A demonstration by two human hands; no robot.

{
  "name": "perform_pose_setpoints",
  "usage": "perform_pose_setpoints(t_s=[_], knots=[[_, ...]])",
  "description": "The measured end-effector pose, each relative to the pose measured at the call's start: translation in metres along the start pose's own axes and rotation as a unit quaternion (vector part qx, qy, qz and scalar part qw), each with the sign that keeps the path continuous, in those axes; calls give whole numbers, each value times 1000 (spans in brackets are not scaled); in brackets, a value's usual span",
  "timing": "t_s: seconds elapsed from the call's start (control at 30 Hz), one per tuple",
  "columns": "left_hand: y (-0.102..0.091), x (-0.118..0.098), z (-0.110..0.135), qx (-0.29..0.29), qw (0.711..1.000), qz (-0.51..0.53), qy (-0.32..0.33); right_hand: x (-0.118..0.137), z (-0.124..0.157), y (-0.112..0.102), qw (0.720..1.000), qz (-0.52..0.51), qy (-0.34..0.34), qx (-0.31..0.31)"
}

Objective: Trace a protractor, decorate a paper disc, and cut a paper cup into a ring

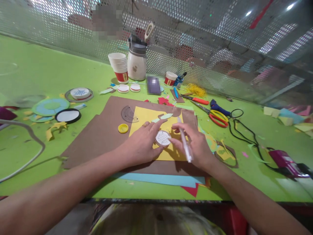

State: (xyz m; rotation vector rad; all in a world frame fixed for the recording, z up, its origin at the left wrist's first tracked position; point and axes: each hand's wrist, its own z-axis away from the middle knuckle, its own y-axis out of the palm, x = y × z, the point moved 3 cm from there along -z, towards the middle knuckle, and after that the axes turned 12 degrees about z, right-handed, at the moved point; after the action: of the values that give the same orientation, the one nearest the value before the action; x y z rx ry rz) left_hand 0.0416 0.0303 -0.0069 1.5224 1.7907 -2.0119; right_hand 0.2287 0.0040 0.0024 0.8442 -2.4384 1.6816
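My left hand (141, 142) and my right hand (193, 143) meet over a yellow paper sheet (146, 115) that lies on brown card (102, 133). Between the fingertips of both hands sits a small white round disc (162, 138) with a drawn grid on it. My left thumb and fingers pinch its left edge. My right hand touches its right edge and also grips a white pen (185, 144), which slants toward me. A ring shows on a left finger.
A clear protractor (129, 115) and yellow bottle cap (123, 128) lie left of the hands. Scissors (215, 116), an orange-handled cutter (199, 100), paper cups (119, 67), a white flask (137, 60) and paper rings (58, 109) surround the work. A perforated metal screen backs the green table (36, 71).
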Motion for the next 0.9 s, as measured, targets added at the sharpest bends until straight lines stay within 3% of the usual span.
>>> perform_pose_setpoints(t_s=[0.1,0.23,0.4,0.5,0.6,0.9], knots=[[-9,2,-2,-14,998,53,-24,-20,0,-9,1000,29,-3,-8],[-25,7,-4,-38,985,162,-45,-38,7,-5,987,125,-76,59],[-29,6,-3,-13,959,276,-55,-26,2,-16,988,113,-90,49],[-28,2,-2,7,957,285,-56,-5,-14,-34,996,12,-88,16],[-28,-1,-2,25,952,302,-44,11,-25,-39,995,-59,-59,54],[-27,-5,4,-23,986,166,20,25,-13,-6,986,-118,77,94]])
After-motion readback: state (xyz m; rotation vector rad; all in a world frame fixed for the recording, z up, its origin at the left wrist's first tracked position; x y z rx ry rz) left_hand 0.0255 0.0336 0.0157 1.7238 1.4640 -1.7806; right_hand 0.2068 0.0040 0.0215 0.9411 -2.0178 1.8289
